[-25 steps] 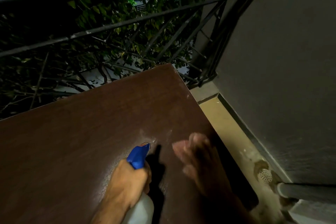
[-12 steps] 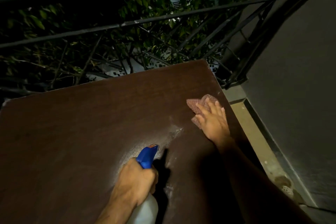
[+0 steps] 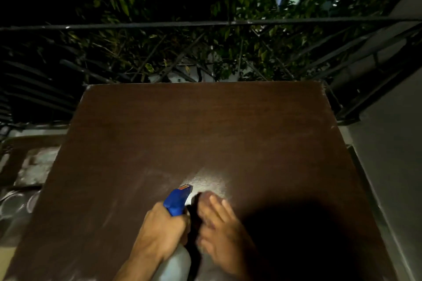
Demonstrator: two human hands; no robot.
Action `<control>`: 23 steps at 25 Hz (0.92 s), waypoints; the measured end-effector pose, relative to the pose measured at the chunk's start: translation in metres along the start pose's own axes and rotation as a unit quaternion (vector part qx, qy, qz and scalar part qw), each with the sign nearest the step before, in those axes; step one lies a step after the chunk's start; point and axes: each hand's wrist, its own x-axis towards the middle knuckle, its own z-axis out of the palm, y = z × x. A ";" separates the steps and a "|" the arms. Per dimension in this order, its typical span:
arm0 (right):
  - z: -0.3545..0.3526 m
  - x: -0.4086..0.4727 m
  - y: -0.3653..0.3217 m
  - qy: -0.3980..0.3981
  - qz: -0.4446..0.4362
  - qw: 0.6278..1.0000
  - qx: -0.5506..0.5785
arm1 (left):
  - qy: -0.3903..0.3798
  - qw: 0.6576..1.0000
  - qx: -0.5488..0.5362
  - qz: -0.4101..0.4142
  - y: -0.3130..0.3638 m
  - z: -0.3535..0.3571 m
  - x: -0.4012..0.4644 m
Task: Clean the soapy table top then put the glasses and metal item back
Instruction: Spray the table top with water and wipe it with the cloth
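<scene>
The dark brown table top (image 3: 205, 121) fills the middle of the view, with a pale soapy film (image 3: 209, 181) shining near its front centre. My left hand (image 3: 163, 230) grips a spray bottle (image 3: 177, 202) with a blue head and pale body, nozzle pointing at the film. My right hand (image 3: 220, 226), blurred by motion, lies flat on the table just right of the bottle. The pinkish cloth seen under it earlier is hidden beneath the palm. Dim round rims of glasses (image 3: 14, 206) show on a lower surface at the far left.
A black metal railing (image 3: 205, 24) runs along the table's far edge, with leafy branches behind it. A grey wall (image 3: 392, 143) stands close on the right, with a narrow floor strip between it and the table. My shadow darkens the table's near right part.
My right hand swept from the table's far right edge back to beside the bottle. The view swung so the table sits square. My left hand kept hold of the bottle.
</scene>
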 end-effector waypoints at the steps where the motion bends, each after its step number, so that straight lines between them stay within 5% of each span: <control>1: 0.005 -0.001 -0.011 -0.017 -0.027 0.999 -0.005 | 0.006 1.000 0.005 -0.003 -0.009 -0.009 -0.001; 4: -0.009 0.012 0.000 -0.034 -0.014 0.999 -0.035 | 0.035 0.999 -0.002 -0.024 -0.034 -0.034 -0.002; 11: -0.042 0.099 0.032 0.064 0.239 0.969 -0.004 | 0.078 0.992 -0.045 -0.084 -0.115 -0.090 -0.016; 13: -0.033 0.108 -0.002 0.037 0.177 0.983 -0.026 | 0.081 0.990 -0.065 -0.097 -0.137 -0.102 -0.019; 18: 0.033 0.090 -0.126 0.015 -0.168 0.983 -0.079 | 0.091 0.978 -0.141 -0.121 -0.191 -0.128 -0.031; 23: 0.045 0.127 -0.184 -0.021 -0.260 0.964 -0.051 | 0.164 0.937 -0.252 -0.176 -0.239 -0.140 -0.037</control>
